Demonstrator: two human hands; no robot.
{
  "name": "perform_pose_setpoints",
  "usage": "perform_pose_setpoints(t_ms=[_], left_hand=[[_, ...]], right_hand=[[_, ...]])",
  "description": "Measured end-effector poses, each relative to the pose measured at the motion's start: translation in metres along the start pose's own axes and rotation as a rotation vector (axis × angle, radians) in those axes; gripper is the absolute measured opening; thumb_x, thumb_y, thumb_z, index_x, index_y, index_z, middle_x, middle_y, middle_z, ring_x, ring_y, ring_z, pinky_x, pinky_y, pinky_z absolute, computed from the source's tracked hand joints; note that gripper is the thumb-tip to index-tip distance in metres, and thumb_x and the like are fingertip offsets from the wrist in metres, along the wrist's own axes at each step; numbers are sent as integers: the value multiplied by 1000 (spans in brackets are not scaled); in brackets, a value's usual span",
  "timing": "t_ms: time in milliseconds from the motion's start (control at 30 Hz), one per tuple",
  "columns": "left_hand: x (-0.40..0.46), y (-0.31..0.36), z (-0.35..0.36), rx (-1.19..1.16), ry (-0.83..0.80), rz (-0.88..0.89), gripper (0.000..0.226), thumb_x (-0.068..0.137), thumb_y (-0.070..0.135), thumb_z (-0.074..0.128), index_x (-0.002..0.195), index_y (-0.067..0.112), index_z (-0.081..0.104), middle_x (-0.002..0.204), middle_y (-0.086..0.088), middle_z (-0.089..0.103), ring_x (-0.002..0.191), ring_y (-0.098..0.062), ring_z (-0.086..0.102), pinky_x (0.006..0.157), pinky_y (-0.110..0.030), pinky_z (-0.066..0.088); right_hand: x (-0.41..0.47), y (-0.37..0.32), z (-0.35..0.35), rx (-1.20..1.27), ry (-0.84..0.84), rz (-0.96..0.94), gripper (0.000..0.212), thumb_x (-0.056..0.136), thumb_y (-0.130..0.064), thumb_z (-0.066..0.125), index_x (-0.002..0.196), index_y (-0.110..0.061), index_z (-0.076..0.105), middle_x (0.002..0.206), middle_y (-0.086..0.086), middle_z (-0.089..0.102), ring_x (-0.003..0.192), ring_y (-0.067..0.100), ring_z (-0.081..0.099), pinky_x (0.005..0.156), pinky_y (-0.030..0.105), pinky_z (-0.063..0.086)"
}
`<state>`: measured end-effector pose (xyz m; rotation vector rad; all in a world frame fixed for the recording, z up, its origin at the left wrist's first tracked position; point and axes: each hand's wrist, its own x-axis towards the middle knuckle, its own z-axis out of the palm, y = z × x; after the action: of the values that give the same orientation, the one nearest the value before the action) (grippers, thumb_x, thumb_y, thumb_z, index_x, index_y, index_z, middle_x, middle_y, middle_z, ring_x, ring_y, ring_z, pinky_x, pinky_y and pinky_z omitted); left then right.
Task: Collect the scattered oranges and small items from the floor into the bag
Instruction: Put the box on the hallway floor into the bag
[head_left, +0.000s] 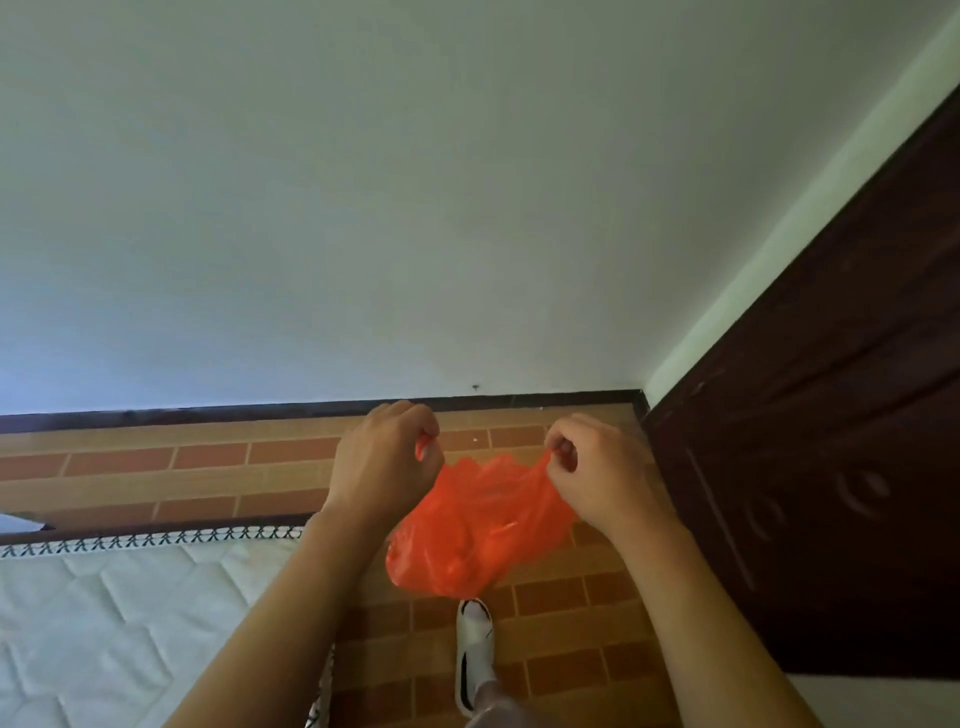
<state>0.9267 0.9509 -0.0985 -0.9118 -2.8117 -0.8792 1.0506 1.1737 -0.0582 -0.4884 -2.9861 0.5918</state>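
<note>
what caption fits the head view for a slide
Both hands, left and right, pinch an orange plastic bag above a brick-patterned floor.

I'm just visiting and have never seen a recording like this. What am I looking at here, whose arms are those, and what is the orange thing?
There is no machine here: a person wears a camera on the head, looking forward and down, so you see their own two arms. The left hand and the right hand each pinch the top of an orange plastic bag, which hangs between them, bulging as if something is inside; what it holds cannot be seen. Below is a brick-patterned floor, one white shoe, and a white quilted mattress at the left. A dark wooden door stands at the right, against a pale wall.
</note>
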Motion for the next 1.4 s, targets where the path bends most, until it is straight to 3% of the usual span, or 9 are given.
perform_pose_setpoints(t_ms=[200, 533, 633, 767, 1133, 1300, 1400], left_hand=[[83, -4, 15, -6, -9, -120, 11, 83, 20, 70, 86, 29, 65, 79, 17, 59, 76, -9, 58, 62, -37, 55], [175, -37, 12, 34, 91, -277, 8, 83, 21, 68, 85, 28, 65, 77, 15, 59, 76, -10, 58, 64, -39, 55], [188, -55, 7, 32, 118, -320, 10, 83, 20, 69, 84, 29, 65, 77, 16, 59, 76, -8, 58, 64, -38, 55], [212, -84, 6, 28, 143, -352, 10, 83, 20, 70, 84, 28, 65, 77, 15, 60, 76, -9, 58, 63, -38, 55], [308, -177, -22, -53, 266, -429, 14, 80, 16, 69, 82, 29, 64, 74, 13, 59, 73, -12, 58, 63, -37, 54], [330, -225, -43, -48, 304, -479, 14, 80, 15, 69, 84, 27, 65, 74, 14, 60, 74, -12, 59, 64, -36, 55], [330, -251, -55, -47, 351, -535, 15, 79, 15, 70, 83, 29, 64, 73, 15, 59, 73, -11, 60, 64, -37, 55]], right_hand=[[103, 28, -12, 46, -66, -80, 14, 94, -16, 71, 94, -28, 63, 88, -17, 57, 77, -1, 58, 67, 16, 54], [259, 40, -2, 160, -75, -253, 17, 89, -11, 73, 88, -26, 64, 87, -15, 62, 76, 2, 60, 67, 16, 50], [291, 31, 8, 183, -67, -292, 15, 87, -11, 72, 87, -24, 65, 85, -11, 63, 74, 7, 60, 67, 28, 55], [333, 13, 21, 191, -69, -337, 17, 83, -10, 72, 86, -26, 66, 84, -11, 63, 74, 8, 61, 69, 34, 57], [455, -79, 36, 126, -148, -449, 15, 86, -10, 70, 87, -25, 67, 87, -13, 64, 77, 5, 62, 72, 29, 56], [497, -131, 57, 125, -182, -508, 13, 89, -11, 69, 89, -24, 67, 88, -12, 64, 76, 4, 61, 71, 19, 53], [517, -156, 72, 142, -208, -566, 15, 87, -11, 70, 87, -25, 66, 86, -13, 63, 74, 3, 60, 70, 22, 54]])
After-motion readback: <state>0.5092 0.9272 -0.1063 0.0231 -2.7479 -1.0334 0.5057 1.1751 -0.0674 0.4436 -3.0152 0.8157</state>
